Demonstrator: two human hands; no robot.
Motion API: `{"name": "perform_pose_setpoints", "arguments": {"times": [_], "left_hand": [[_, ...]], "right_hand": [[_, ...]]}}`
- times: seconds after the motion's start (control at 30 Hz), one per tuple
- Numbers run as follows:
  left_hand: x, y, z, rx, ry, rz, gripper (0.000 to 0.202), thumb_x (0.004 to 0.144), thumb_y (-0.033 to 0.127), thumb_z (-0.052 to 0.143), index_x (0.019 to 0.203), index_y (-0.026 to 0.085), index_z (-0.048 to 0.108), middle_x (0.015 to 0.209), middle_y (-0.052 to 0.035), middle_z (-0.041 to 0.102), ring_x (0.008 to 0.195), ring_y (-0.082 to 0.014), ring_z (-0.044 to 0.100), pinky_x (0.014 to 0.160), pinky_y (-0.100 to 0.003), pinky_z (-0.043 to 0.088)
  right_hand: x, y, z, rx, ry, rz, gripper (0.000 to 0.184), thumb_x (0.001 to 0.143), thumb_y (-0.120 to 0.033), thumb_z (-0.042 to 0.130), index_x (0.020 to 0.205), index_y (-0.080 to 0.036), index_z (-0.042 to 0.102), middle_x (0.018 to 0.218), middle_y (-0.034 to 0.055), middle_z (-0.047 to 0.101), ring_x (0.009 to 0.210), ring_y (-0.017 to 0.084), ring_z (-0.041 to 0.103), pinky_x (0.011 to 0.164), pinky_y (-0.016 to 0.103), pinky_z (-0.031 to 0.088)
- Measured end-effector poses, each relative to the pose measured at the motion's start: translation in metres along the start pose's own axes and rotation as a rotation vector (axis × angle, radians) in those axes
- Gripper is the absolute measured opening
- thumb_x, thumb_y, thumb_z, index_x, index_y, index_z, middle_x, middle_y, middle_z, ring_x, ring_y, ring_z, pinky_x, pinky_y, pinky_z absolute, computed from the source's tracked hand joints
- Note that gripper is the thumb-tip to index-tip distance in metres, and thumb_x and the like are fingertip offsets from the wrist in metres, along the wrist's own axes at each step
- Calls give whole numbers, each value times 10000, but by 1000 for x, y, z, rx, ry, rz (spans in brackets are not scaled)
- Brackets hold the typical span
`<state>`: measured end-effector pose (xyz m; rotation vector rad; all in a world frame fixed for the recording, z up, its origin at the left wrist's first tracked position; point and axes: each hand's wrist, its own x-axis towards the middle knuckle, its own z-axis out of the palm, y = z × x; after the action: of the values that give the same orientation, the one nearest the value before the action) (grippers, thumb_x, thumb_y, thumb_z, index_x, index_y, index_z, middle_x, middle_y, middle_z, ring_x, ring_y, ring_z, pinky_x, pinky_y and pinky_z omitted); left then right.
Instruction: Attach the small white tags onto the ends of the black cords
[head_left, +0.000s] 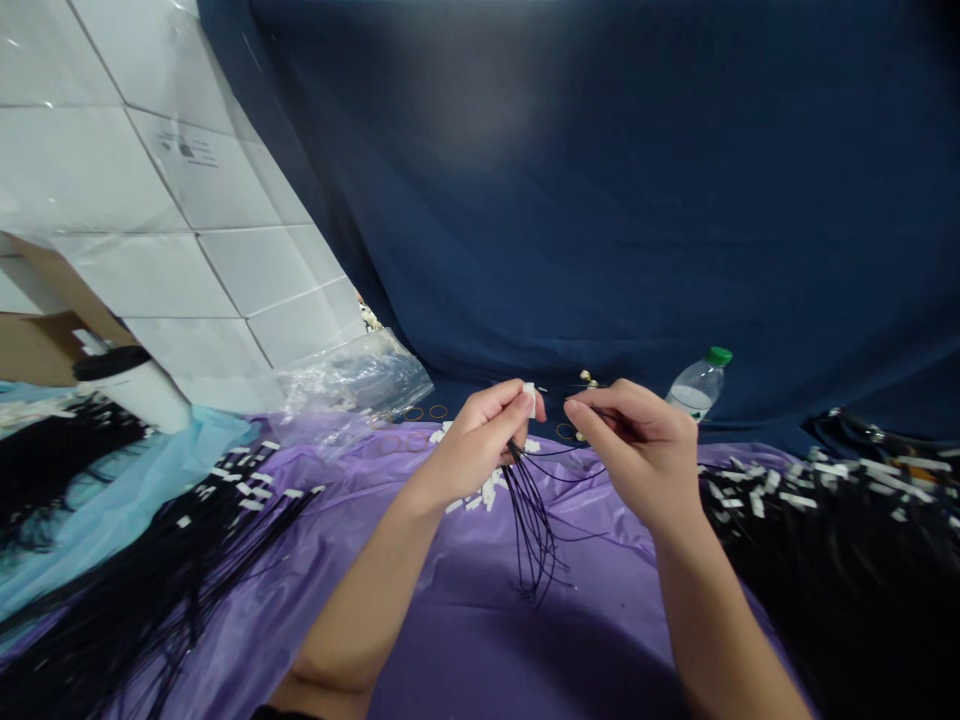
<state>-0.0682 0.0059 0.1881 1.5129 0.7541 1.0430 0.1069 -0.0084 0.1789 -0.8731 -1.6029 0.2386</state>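
My left hand is closed, pinching a small white tag at its fingertips. A loose bunch of thin black cords hangs out below the same hand, looped at its lower end. To its right, my right hand is closed in a pinch; a thin dark strand shows at its fingertips, and a few cords stretch between the two hands. Below and behind my left hand, small white pieces lie scattered on the purple cloth.
Black cords with white tags lie in a left bundle and a right pile. A green-capped bottle stands behind my right hand. A white cup, wrapped white boxes and a dark blue cloth surround the work surface.
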Motion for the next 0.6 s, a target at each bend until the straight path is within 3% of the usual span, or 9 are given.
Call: {"name": "perform_pose_setpoints", "arguments": {"times": [0.2, 0.6], "left_hand": [[-1, 1, 1, 84, 5, 21, 323, 922, 469, 460, 802, 178, 533, 594, 48, 403, 472, -58, 283, 430, -184, 245], [-2, 4, 1, 8, -37, -27, 343, 913, 481, 476, 748, 181, 491, 540, 61, 359, 447, -54, 250, 410, -180, 207]], "right_hand": [[0, -1, 0, -18, -8, -20, 75, 846, -224, 660, 799, -217, 718, 609, -38, 510, 541, 88, 436, 514, 270, 342], [0, -4, -1, -188, 54, -233, 96, 863, -176, 634, 879, -235, 709, 692, -7, 620, 557, 104, 522, 510, 264, 415]]}}
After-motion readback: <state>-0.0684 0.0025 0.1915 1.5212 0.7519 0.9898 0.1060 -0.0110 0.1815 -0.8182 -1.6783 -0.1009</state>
